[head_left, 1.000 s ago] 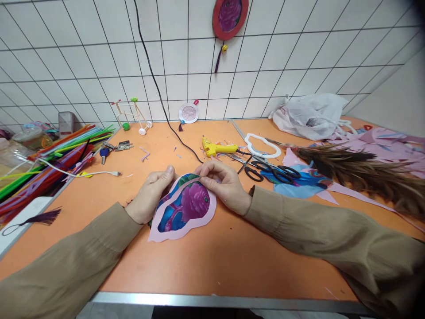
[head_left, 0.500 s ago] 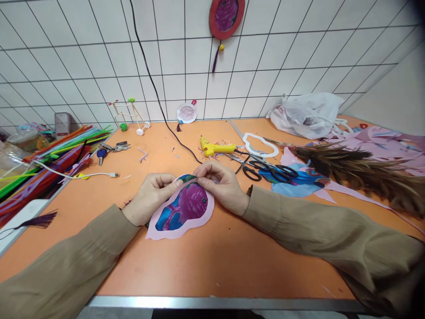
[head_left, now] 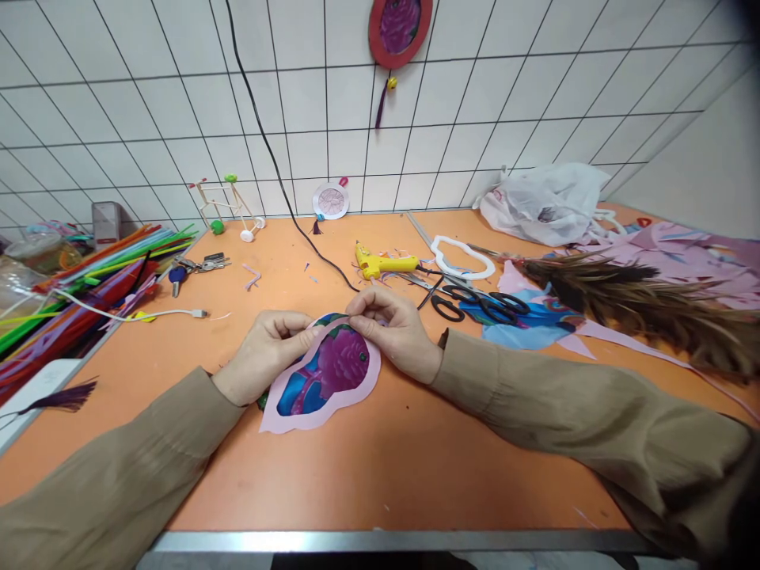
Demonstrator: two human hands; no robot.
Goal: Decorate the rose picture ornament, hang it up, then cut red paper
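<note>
Left hand (head_left: 261, 356): forearm in from lower left, palm down; fingers curled, pinching the piece's upper-left rim
Floral piece (head_left: 324, 374): pink-bordered, flat on the orange table (head_left: 368, 467), between both hands
Right hand (head_left: 397, 331): wrist bent inward; thumb and forefinger nipping the top edge
Scissors (head_left: 480, 305): just beyond the right wrist
Writing: none legible
</note>
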